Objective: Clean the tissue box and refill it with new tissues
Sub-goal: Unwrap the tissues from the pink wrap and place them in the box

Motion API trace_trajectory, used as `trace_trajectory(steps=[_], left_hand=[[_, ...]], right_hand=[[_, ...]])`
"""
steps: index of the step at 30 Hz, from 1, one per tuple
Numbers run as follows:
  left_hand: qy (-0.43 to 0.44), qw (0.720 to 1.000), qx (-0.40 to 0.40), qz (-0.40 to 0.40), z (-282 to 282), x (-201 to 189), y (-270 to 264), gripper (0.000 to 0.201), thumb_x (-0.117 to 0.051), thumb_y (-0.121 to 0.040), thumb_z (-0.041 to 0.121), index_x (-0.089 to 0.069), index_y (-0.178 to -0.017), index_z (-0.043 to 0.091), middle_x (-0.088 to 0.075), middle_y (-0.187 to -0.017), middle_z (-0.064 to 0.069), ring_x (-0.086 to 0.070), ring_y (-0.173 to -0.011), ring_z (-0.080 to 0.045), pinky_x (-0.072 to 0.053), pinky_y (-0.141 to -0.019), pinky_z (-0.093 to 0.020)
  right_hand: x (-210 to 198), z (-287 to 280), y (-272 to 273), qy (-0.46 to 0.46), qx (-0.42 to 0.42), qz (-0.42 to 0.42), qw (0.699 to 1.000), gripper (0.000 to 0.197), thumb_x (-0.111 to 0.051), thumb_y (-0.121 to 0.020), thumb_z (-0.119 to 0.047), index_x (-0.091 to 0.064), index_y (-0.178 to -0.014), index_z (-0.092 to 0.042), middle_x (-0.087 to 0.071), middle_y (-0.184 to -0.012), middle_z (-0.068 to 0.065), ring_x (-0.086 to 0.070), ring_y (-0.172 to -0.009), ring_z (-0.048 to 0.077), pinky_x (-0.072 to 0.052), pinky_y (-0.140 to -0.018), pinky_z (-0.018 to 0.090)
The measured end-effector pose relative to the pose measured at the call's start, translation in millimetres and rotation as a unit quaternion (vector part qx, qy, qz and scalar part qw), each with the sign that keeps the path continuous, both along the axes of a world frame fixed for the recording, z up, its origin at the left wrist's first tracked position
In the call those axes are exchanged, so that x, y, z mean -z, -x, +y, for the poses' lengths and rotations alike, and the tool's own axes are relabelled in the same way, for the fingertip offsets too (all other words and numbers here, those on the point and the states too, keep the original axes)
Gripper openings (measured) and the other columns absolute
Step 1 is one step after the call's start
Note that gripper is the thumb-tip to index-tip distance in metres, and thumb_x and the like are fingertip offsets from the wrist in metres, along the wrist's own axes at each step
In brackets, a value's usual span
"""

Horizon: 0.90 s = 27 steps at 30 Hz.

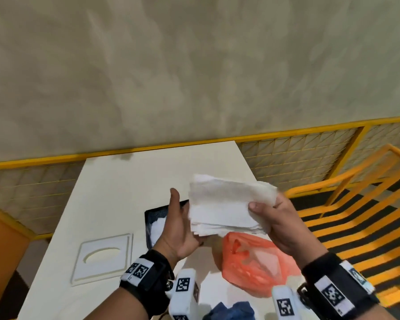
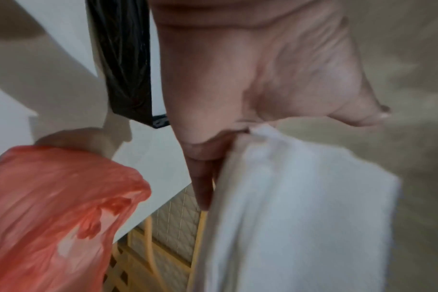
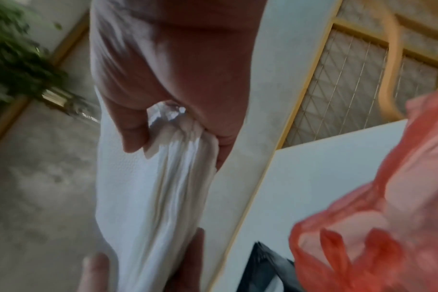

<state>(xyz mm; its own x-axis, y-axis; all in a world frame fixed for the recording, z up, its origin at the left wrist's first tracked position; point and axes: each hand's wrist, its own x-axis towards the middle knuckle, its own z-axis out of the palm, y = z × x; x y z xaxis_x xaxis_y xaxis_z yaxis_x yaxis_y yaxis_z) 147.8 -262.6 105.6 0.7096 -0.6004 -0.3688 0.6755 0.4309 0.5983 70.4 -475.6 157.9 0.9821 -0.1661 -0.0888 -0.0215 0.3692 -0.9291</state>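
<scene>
while the right hand (image 1: 284,218) pinches the 3 o'clock end of a stack of white tissues (image 1: 226,209), thumb on the near face and fingers curled behind, the left hand (image 1: 179,229) meets the stack's 9 o'clock end with its palm turned toward it and the thumb standing up clear of the paper. in the left wrist view the left hand's fingers (image 2: 203,177) lie straight along the stack's edge, touching it; whether they grip cannot be told. in the right wrist view the right hand's thumb (image 3: 130,130) presses into the bunched layers, and the tissues fan out from the pinch. the stack is held in the air above the white table (image 1: 116,197), tilted, its near edge low.

directly under the stack, at 6 o'clock from it, an orange-red plastic bag (image 1: 254,264) lies crumpled on the table. at 9 o'clock from the stack, partly hidden by the left hand, sits the open black tissue box (image 1: 154,218) with some white paper inside. at 8 o'clock from the box, apart from it, the white lid (image 1: 102,257) with an oval slot lies flat. a dark blue cloth (image 1: 231,310) shows at the table's near edge, at 6 o'clock. yellow mesh fencing (image 1: 298,155) runs behind the table, and an orange slatted chair (image 1: 360,218) stands at 3 o'clock.
</scene>
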Motion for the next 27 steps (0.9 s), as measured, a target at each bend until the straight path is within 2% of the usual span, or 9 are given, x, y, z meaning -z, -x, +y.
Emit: trace_trajectory(steps=[7, 9, 11, 13, 15, 18, 20, 24, 27], left_hand=[[-0.123, 0.989, -0.084, 0.014, 46.7, -9.5, 6.4, 0.049, -0.052, -0.100, 0.052, -0.086, -0.092, 0.018, -0.077, -0.111, -0.021, -0.068, -0.114, -0.041, -0.043, -0.111, -0.062], [-0.145, 0.986, -0.075, -0.007, 63.0, -3.2, 4.9, 0.032, -0.057, -0.103, 0.033, -0.079, -0.111, 0.012, -0.076, -0.118, -0.019, -0.070, -0.113, -0.037, -0.053, -0.103, -0.054], [-0.222, 0.970, -0.074, -0.074, 79.0, 10.0, -3.6, 0.026, -0.059, -0.101, 0.011, -0.067, -0.125, 0.006, -0.075, -0.121, -0.017, -0.073, -0.104, -0.029, -0.062, -0.082, -0.038], [-0.332, 0.932, -0.081, -0.121, 92.4, 19.1, -12.1, 0.028, -0.059, -0.097, -0.003, -0.064, -0.122, 0.008, -0.075, -0.115, -0.015, -0.074, -0.091, -0.022, -0.058, -0.062, -0.027], [-0.419, 0.892, -0.094, -0.142, 103.1, 27.8, -20.0, 0.034, -0.062, -0.093, -0.004, -0.060, -0.125, 0.010, -0.073, -0.111, -0.009, -0.071, -0.088, -0.020, -0.056, -0.058, -0.026], [-0.505, 0.839, -0.080, -0.184, 113.1, 41.2, -34.0, 0.053, -0.066, -0.090, 0.003, -0.051, -0.140, 0.014, -0.068, -0.118, -0.002, -0.069, -0.104, -0.021, -0.061, -0.088, -0.040], [-0.547, 0.803, -0.059, -0.228, 116.2, 45.4, -44.4, 0.063, -0.067, -0.092, 0.007, -0.043, -0.150, 0.015, -0.065, -0.129, -0.003, -0.065, -0.114, -0.021, -0.054, -0.102, -0.038], [-0.620, 0.721, 0.013, -0.309, 115.5, 44.0, -60.6, 0.071, -0.063, -0.097, 0.017, -0.029, -0.159, 0.015, -0.056, -0.144, -0.006, -0.056, -0.128, -0.024, -0.044, -0.097, -0.025], [-0.700, 0.595, 0.109, -0.380, 117.9, 47.4, -67.7, 0.073, -0.061, -0.096, 0.027, -0.025, -0.159, 0.019, -0.045, -0.146, -0.008, -0.047, -0.131, -0.031, -0.045, -0.099, -0.038]], right_hand=[[24.2, 49.7, -37.0, 0.028, -0.091, 0.097, 0.991, 0.040, -0.060, -0.081, 0.013, -0.062, -0.119, -0.002, -0.064, -0.115, 0.030, -0.063, -0.106, 0.046, -0.050, -0.094, 0.053], [29.4, 60.3, -50.5, 0.046, -0.100, 0.112, 0.988, 0.037, -0.053, -0.084, 0.015, -0.064, -0.115, -0.001, -0.066, -0.112, 0.030, -0.064, -0.103, 0.045, -0.048, -0.092, 0.054], [41.1, 70.2, -66.4, 0.065, -0.121, 0.144, 0.980, 0.033, -0.048, -0.085, 0.014, -0.063, -0.112, 0.005, -0.066, -0.109, 0.033, -0.064, -0.100, 0.047, -0.049, -0.089, 0.055], [58.5, 79.0, -83.3, 0.109, -0.121, 0.189, 0.968, 0.030, -0.047, -0.085, 0.012, -0.060, -0.112, 0.008, -0.066, -0.107, 0.033, -0.066, -0.096, 0.046, -0.053, -0.080, 0.050], [75.2, 88.6, -98.4, 0.173, -0.099, 0.235, 0.951, 0.034, -0.050, -0.083, 0.009, -0.058, -0.115, 0.002, -0.068, -0.104, 0.027, -0.069, -0.088, 0.040, -0.056, -0.070, 0.041], [86.0, 103.3, -111.8, 0.241, -0.093, 0.262, 0.930, 0.044, -0.052, -0.079, 0.005, -0.055, -0.120, -0.012, -0.065, -0.105, 0.014, -0.066, -0.088, 0.031, -0.055, -0.063, 0.034], [87.5, 111.3, -117.5, 0.289, -0.096, 0.243, 0.921, 0.047, -0.051, -0.078, 0.004, -0.055, -0.121, -0.016, -0.062, -0.105, 0.007, -0.064, -0.090, 0.026, -0.056, -0.067, 0.034], [87.0, 115.6, -119.8, 0.372, -0.107, 0.206, 0.899, 0.044, -0.053, -0.077, -0.005, -0.055, -0.119, -0.018, -0.063, -0.105, -0.001, -0.062, -0.095, 0.020, -0.056, -0.086, 0.040], [85.4, 117.7, -122.2, 0.467, -0.145, 0.195, 0.850, 0.038, -0.057, -0.085, -0.015, -0.053, -0.122, -0.014, -0.057, -0.116, 0.004, -0.058, -0.094, 0.018, -0.051, -0.081, 0.031]])
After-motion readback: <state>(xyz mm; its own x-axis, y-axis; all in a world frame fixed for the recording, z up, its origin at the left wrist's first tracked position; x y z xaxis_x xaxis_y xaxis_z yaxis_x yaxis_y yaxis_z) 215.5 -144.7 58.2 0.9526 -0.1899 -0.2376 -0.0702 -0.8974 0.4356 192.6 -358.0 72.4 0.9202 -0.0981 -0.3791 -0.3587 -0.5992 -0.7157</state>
